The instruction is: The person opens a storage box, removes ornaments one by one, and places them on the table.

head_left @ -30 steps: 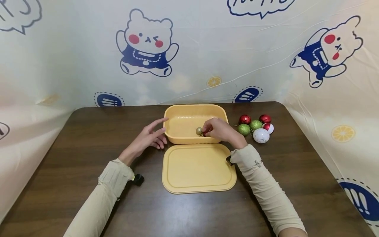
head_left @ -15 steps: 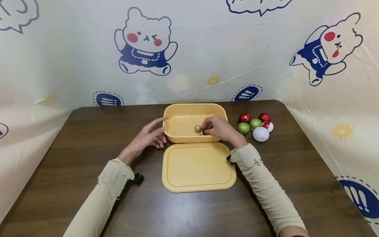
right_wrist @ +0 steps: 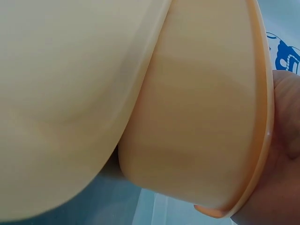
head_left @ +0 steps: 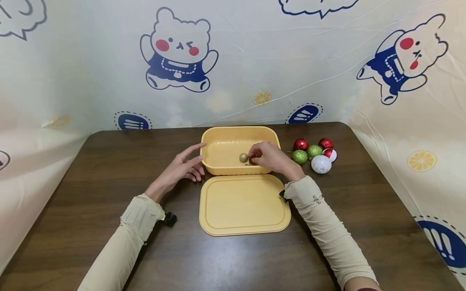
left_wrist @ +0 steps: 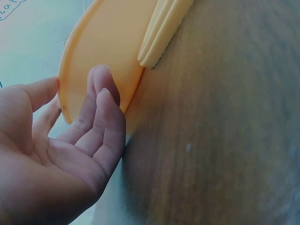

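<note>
A yellow plastic box (head_left: 223, 152) stands at the back middle of the table. My left hand (head_left: 182, 165) is at its left end; in the left wrist view (left_wrist: 61, 154) the thumb and a finger touch the rim while the other fingers bend loosely beside the wall. My right hand (head_left: 271, 157) reaches over the front right rim into the box, its fingertips pinching a small dark red bauble (head_left: 252, 161), mostly hidden by the fingers. Just left of it lies a gold glitter bauble (head_left: 243, 157). In the right wrist view the box wall (right_wrist: 197, 108) hides the fingertips.
The yellow lid (head_left: 244, 206) lies flat right in front of the box. To the right of the box is a cluster of red, green and white baubles, with a white speckled one (head_left: 321, 164) at the front. A printed curtain (head_left: 236, 60) hangs behind the table.
The right hand stays inside the box at the red bauble, with only slight finger movement. The left hand keeps its place at the rim; the head view has shifted slightly.
</note>
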A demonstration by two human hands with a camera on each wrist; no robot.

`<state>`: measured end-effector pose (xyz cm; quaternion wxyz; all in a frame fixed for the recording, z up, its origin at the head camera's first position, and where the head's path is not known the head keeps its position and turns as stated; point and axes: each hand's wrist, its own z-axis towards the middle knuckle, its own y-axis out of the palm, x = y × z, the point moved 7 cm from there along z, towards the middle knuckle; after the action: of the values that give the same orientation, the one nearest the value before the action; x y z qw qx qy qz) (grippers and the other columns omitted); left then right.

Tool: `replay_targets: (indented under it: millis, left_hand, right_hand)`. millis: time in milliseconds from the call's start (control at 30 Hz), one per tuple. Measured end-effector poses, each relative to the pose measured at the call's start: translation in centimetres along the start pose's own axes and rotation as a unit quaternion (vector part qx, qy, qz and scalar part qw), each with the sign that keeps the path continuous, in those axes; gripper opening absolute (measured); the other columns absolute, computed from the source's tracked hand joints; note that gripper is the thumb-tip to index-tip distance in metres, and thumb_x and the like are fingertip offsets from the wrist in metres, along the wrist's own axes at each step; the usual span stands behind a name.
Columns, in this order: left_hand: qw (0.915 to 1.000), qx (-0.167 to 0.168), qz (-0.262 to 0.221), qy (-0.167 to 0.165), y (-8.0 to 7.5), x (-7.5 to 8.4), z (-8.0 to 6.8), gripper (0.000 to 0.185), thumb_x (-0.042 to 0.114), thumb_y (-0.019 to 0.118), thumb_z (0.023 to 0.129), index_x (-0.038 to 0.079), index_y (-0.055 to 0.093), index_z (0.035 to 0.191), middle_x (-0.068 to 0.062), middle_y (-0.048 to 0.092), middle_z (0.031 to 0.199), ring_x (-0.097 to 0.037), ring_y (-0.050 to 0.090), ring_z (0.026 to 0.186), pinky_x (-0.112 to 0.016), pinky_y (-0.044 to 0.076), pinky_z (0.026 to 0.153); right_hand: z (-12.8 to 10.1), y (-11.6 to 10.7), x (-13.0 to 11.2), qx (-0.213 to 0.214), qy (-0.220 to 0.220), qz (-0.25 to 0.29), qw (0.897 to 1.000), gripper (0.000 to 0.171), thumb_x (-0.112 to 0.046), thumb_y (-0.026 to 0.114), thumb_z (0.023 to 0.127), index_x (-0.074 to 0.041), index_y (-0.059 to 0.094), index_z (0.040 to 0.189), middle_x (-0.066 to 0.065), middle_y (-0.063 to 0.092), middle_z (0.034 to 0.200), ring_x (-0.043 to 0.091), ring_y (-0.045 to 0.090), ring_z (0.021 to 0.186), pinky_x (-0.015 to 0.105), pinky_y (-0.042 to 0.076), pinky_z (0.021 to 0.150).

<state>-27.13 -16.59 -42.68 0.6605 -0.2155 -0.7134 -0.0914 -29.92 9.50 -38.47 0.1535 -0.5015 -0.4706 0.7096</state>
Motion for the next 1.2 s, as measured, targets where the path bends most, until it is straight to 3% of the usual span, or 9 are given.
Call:
replay_targets:
  millis: [433,667,1200]
  left_hand:
    - [1.0000,-0.001,-0.003,0.001,0.1,0.0,0.0,0.058,0.039,0.054,0.103,0.026,0.033,0.156,-0.026,0.066,0.088,-0.027,0.066,0.066,-0.041,0.059,0.062]
    - [1.0000,0.002,-0.003,0.000,0.0,-0.1,0.0,0.057,0.039,0.054,0.103,0.027,0.034,0.155,-0.024,0.066,0.086,-0.026,0.066,0.066,-0.040,0.060,0.062]
    - [1.0000,0.001,-0.001,0.002,0.0,-0.1,0.1,0.056,0.039,0.054,0.103,0.028,0.034,0.155,-0.024,0.066,0.086,-0.026,0.066,0.066,-0.040,0.059,0.061]
  right_hand:
    - [-0.5,-0.9,-0.4,0.000,-0.025,-0.007,1.000,0.014,0.000,0.067,0.091,-0.001,0.076,0.102,0.009,0.074,0.095,0.019,0.066,0.087,0.037,0.055,0.080]
    - [-0.8,-2.3,-0.3,0.031,-0.027,-0.004,0.999,0.013,-0.002,0.068,0.091,0.001,0.075,0.101,0.010,0.074,0.094,0.022,0.070,0.085,0.038,0.057,0.076]
    - [-1.5,-5.0,-0.4,0.081,-0.030,-0.020,0.996,0.012,-0.003,0.069,0.092,0.000,0.076,0.102,0.011,0.074,0.095,0.022,0.069,0.088,0.040,0.058,0.080]
